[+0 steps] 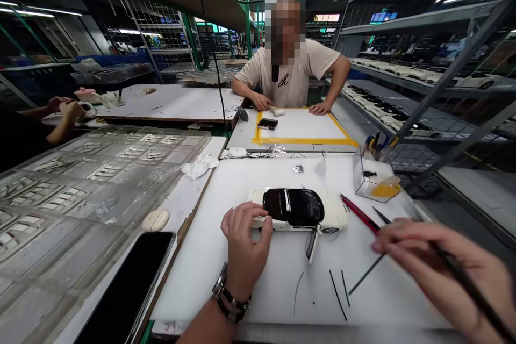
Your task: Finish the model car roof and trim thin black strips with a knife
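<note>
A white model car (335, 214) with a black roof stands on the white work mat, one door (311, 244) swung out toward me. My left hand (246, 236) is closed around its rear end, fingers over the top and thumb at the near side. To the right of the car, my right hand (439, 260) pinches a thin black strip (366, 275), its free end pointing down toward the mat. A slim dark tool (470, 285), perhaps tweezers, also lies in that hand, and a dark pointed tip (381, 215) shows beyond the fingers. Several similar black strips (337, 294) lie in front of the car.
A red pen-like tool (358, 214) lies right of the car, near a clear box (365, 188) of tools. Left are a phone (129, 285), an earbud case (155, 220) and parts trays (97, 193). A co-worker (300, 78) sits opposite; racks (423, 80) of model cars stand right.
</note>
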Tool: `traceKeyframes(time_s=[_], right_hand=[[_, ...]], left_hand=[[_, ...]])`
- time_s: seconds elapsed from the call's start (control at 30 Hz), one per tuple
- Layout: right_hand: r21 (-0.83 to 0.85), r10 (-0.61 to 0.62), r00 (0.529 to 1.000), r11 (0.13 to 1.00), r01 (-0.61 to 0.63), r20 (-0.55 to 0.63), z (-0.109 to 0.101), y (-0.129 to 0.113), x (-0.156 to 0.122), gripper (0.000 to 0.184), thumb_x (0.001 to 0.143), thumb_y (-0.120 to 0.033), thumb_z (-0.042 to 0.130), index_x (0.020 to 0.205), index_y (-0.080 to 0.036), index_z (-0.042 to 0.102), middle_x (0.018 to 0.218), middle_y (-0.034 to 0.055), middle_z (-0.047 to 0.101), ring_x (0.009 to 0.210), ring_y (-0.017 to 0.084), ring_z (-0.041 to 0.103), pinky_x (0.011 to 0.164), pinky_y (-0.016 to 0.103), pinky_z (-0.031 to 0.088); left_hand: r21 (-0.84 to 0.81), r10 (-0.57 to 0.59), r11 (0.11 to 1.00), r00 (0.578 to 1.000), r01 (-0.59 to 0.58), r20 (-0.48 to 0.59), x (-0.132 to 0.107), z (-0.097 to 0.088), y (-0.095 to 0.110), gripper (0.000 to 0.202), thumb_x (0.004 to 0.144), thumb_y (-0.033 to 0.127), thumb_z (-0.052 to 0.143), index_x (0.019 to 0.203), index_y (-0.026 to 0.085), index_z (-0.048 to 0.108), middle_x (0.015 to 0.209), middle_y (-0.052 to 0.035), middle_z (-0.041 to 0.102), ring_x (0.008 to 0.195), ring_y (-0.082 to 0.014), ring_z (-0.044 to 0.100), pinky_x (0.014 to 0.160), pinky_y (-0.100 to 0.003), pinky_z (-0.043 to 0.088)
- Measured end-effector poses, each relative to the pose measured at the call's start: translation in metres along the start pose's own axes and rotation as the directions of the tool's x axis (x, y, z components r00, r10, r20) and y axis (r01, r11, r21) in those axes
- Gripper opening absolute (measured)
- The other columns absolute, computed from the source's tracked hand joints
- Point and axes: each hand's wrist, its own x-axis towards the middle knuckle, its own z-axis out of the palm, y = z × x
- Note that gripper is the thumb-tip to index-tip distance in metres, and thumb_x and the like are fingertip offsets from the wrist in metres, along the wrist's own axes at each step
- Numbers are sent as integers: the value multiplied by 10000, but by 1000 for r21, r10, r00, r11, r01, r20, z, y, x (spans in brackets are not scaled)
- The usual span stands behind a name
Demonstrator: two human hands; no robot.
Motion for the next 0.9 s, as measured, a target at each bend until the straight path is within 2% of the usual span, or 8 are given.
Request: traceKeyframes(time_s=[0.07,0.1,0.17,0.27,0.37,0.47,0.57,0.9], right_hand=[[191,-119,973,978,81,197,24,-20,0,118,747,-321,705,804,-290,606,700,-1,665,597,155,635,517,241,500],[263,-191,950,957,124,247,35,-26,4,108,769,-256,686,830,-285,602,705,-9,668,601,148,633,545,248,504],[318,-312,919,920,229,240,53,-28,18,149,786,-162,654,867,-268,586,739,-9,679,644,150,639,648,296,505],[253,-440,880,885,391,179,72,-15,40,152,792,-121,629,873,-238,576,765,2,689,652,150,631,721,346,458],[192,-445,883,889,416,149,84,0,50,125,807,-128,618,875,-219,567,748,0,685,621,132,615,730,346,420],[199,-463,878,878,436,118,90,8,51,128,807,-118,621,872,-210,560,750,0,681,619,126,613,707,330,402],[221,-511,854,848,482,98,93,10,49,153,799,-92,621,882,-202,556,756,4,679,632,125,615,690,320,392],[186,-527,840,845,502,129,96,16,48,171,772,-76,642,859,-202,566,744,-11,673,617,105,590,717,319,369]], left_hand=[[-8,-9,1000,1000,9,-1,0,-1,1,75,888,263,487,859,238,551,976,-21,608,1022,-214,524,999,-459,248],[-9,-8,1000,1000,8,2,1,-1,1,76,888,262,488,857,237,552,973,-21,608,1016,-213,526,996,-456,249],[-7,-1,1000,1000,1,-1,1,-1,0,73,886,260,490,855,236,550,968,-20,609,1004,-214,530,990,-451,253],[-1,13,1000,1000,-13,-9,2,-1,-2,66,884,257,492,852,235,545,959,-17,608,999,-216,532,978,-444,263],[2,31,1000,999,-31,21,1,0,-4,58,883,251,494,858,237,545,963,-17,606,1005,-218,526,979,-447,257],[-6,46,999,998,-45,38,1,0,-4,49,880,244,502,863,237,547,959,-16,605,1006,-215,522,974,-445,256],[-14,44,999,999,-44,29,1,0,-2,39,876,236,511,866,236,548,948,-13,610,998,-208,529,963,-432,269],[-29,53,998,998,-52,43,2,2,1,37,866,228,530,849,219,561,926,-12,621,982,-198,547,944,-403,307]])
